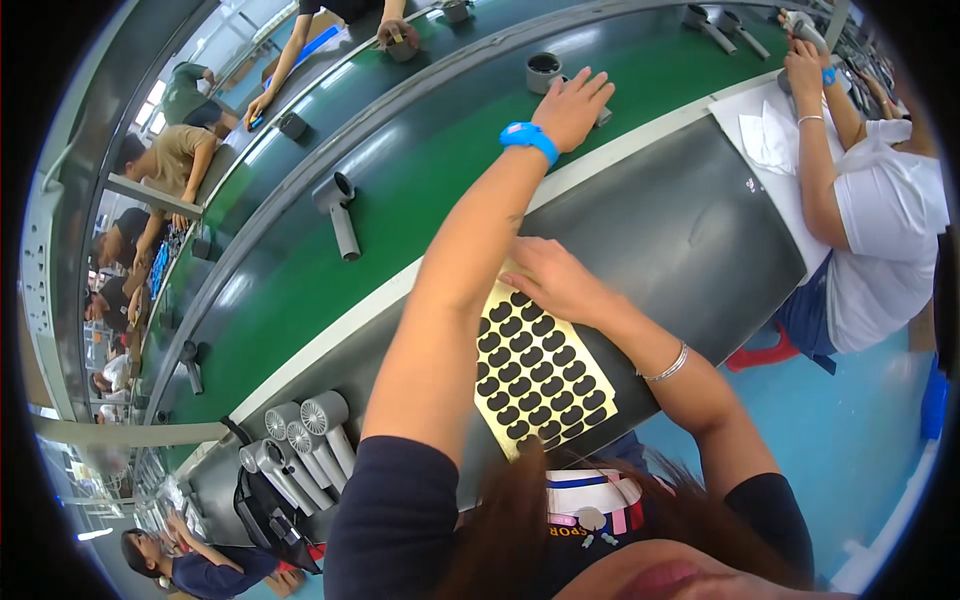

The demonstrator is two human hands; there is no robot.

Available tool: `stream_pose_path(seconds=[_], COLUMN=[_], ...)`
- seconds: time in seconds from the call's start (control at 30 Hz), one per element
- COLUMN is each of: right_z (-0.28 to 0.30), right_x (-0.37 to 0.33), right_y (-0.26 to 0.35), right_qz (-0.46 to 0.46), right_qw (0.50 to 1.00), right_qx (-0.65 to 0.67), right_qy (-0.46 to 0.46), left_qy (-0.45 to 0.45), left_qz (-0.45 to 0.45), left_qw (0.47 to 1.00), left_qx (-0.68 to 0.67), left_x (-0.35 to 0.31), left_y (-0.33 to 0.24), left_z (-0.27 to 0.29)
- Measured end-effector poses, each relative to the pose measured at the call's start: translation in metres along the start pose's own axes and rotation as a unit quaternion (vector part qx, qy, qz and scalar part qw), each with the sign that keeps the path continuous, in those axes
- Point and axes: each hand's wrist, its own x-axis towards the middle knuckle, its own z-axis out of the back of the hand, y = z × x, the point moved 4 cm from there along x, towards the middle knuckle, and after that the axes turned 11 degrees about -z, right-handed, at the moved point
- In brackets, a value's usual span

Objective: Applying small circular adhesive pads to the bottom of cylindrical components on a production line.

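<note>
My left hand (574,108), a blue band at its wrist, reaches over the green conveyor belt (420,180) with its fingers stretched out. It lies over the handle of a grey handheld fan body (545,72), whose round head shows beside the fingers; whether the palm touches it is hidden. Close to my body, my right hand (560,280) is closed on the far edge of a pale yellow sheet of black stickers (540,365). The stickers sit in rows, and the sheet rests on the dark table (660,220). My right fingertips are partly hidden.
Several grey handheld fans (300,440) lie at the table's left beside a black bag (270,515). Another fan body (340,215) lies on the belt. A co-worker in white (880,230) sits at right by a white cloth (770,140); more people work across the belt.
</note>
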Motion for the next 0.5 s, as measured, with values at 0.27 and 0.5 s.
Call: stream_pose_path(seconds=[0.27,0.5], right_z=[-0.007,-0.006], right_x=[-0.009,-0.001], right_y=[0.000,-0.011], right_qz=[0.023,0.026], right_qw=[0.994,0.985], right_qx=[-0.104,-0.169], right_qy=[-0.003,-0.016], left_qy=[-0.024,-0.230], left_qz=[-0.014,0.301], left_qw=[0.996,0.891], left_qx=[0.083,-0.252], left_x=[-0.029,-0.113], left_y=[0.017,-0.023], left_z=[0.030,0.193])
